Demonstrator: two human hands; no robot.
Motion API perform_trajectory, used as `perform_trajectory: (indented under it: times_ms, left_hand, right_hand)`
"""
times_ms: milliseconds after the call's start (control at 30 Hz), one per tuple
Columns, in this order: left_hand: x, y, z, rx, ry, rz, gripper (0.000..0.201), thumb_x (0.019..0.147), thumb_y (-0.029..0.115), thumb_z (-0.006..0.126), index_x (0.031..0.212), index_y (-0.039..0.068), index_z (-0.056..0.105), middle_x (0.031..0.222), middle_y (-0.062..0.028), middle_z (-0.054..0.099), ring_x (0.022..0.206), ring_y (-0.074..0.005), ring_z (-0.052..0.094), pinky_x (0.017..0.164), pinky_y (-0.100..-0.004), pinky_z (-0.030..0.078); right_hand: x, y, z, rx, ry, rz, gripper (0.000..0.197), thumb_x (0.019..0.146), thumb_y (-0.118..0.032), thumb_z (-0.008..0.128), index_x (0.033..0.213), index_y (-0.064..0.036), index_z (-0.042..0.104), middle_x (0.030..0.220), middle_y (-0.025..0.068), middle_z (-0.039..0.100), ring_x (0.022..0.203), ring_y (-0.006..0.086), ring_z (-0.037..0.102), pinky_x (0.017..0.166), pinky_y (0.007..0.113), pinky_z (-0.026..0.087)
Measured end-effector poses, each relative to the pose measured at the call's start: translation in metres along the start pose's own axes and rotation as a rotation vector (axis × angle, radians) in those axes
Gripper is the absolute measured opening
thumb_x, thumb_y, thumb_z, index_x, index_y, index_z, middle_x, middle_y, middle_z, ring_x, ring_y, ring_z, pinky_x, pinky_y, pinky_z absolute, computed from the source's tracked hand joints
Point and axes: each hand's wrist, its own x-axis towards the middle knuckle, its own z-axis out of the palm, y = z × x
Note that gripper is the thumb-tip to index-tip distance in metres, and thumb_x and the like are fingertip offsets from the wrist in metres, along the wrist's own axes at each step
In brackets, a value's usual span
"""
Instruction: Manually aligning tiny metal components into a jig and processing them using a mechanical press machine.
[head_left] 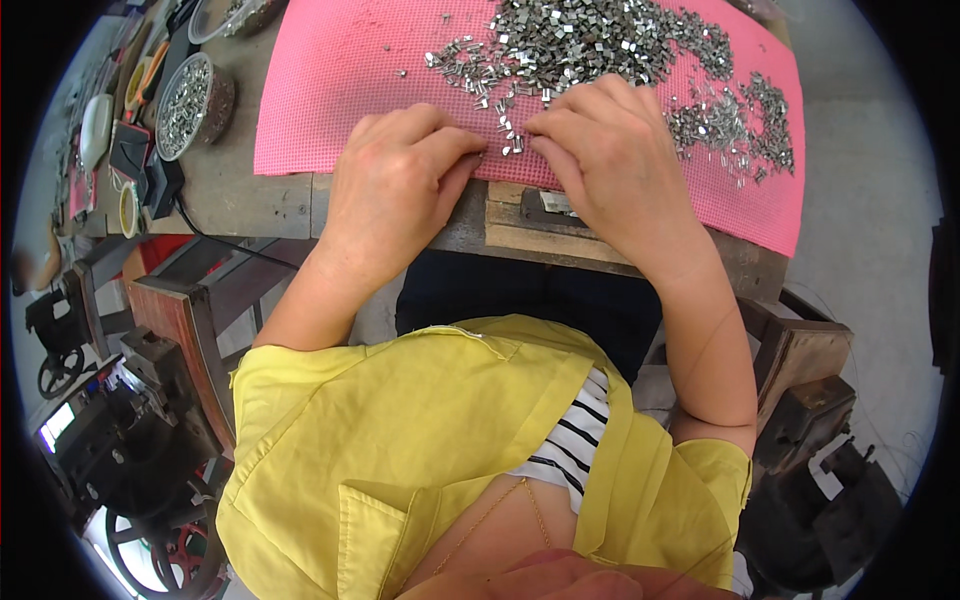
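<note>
A heap of small shiny metal pieces lies on a pink ribbed mat, with a thin trail of loose pieces running toward me. Left of that trail, my left hand rests at the mat's near edge, thumb and forefinger pinched together. Whatever is between those fingertips is too small to make out. My right hand is on the other side of the trail, its fingers curled and the thumb close to the forefinger beside the loose pieces. Its grip is partly hidden by the hand itself.
A second scatter of metal pieces spreads on the mat's right. Clear round tubs of pieces, one nearer, stand on the wooden bench at left, beside tape rolls and tools. A wooden block sits at the bench's front edge.
</note>
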Motion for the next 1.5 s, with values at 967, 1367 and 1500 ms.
perform_trajectory:
  times_ms: [967,1367,1500]
  left_hand:
    - [0.013,0.041,0.028,-0.447,-0.064,0.089,0.012,0.083,0.003,0.072,0.094,0.007,0.067,0.094,-0.0066,0.069,0.084,-0.0272,0.065,0.075,-0.0359,0.047]
    - [0.017,0.060,0.044,-0.289,-0.026,0.173,0.013,0.078,0.009,0.076,0.089,0.010,0.069,0.089,-0.0015,0.067,0.079,-0.0237,0.063,0.073,-0.0361,0.046]
    - [0.018,0.062,0.039,-0.199,-0.044,0.229,0.016,0.076,0.004,0.077,0.089,0.008,0.069,0.091,-0.0024,0.070,0.080,-0.0219,0.065,0.071,-0.0341,0.046]
  right_hand:
    - [-0.066,-0.003,-0.053,0.537,0.231,0.603,0.016,0.077,0.007,0.065,0.089,-0.0038,0.063,0.071,0.0003,0.060,0.063,0.0090,0.056,0.060,0.024,0.047]
    - [-0.085,0.000,-0.059,0.265,0.328,0.434,0.028,0.068,0.009,0.067,0.092,-0.0063,0.066,0.072,0.0017,0.063,0.061,0.0191,0.059,0.060,0.030,0.049]
    - [-0.081,-0.001,-0.053,0.218,0.407,0.351,0.023,0.078,0.007,0.070,0.097,-0.0060,0.067,0.081,0.0027,0.069,0.068,0.0201,0.064,0.073,0.033,0.049]
